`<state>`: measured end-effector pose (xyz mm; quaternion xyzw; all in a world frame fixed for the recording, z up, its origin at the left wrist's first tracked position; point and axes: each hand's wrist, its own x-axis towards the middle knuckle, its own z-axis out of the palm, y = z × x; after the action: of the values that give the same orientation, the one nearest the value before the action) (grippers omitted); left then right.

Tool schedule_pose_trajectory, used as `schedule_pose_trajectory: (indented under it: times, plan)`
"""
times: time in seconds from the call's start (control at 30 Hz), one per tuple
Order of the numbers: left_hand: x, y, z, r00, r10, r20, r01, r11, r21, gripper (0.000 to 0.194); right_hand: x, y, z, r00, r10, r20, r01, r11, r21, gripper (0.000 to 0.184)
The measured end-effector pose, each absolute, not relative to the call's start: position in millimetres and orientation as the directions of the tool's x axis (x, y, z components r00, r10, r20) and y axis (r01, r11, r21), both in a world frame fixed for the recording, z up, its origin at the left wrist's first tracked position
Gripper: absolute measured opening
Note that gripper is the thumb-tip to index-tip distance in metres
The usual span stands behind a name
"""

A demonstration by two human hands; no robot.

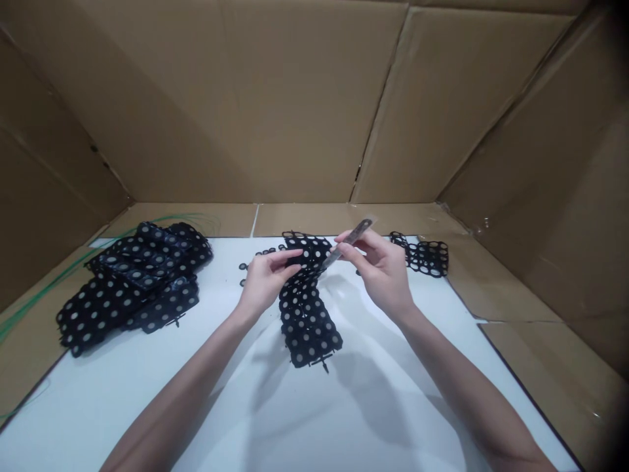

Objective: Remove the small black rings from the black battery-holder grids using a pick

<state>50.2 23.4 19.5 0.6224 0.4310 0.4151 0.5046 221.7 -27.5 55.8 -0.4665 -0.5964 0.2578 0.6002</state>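
A long black plastic grid strip (307, 314) full of round holes lies on the white table (344, 406), its far end lifted. My left hand (265, 278) pinches that strip near its upper part, fingers closed on it. My right hand (381, 269) grips a slim metal blade tool (351, 239), whose tip touches the strip's far end.
A heap of the same black grid strips (135, 282) sits at the left. A smaller grid piece (425, 254) lies at the back right. Small black rings (265, 252) lie loose behind my left hand. Cardboard walls (295, 98) surround the table. Green wires (59, 272) run along the left.
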Motion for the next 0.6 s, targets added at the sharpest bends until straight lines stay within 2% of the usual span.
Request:
schedule_pose_trajectory:
  times: [0.23, 0.6]
  plan:
    - [50.3, 16.2, 30.3, 0.357, 0.934, 0.002, 0.120, -0.048, 0.992, 0.049, 213.9, -24.0, 44.1, 0.188, 0.835, 0.517, 0.134, 0.499, -0.856, 0.011]
    - [53.2, 6.8, 35.2, 0.416, 0.909, 0.036, 0.123, -0.096, 0.988, 0.043, 210.7, -29.2, 46.6, 0.127, 0.784, 0.607, 0.228, 0.572, -0.787, 0.008]
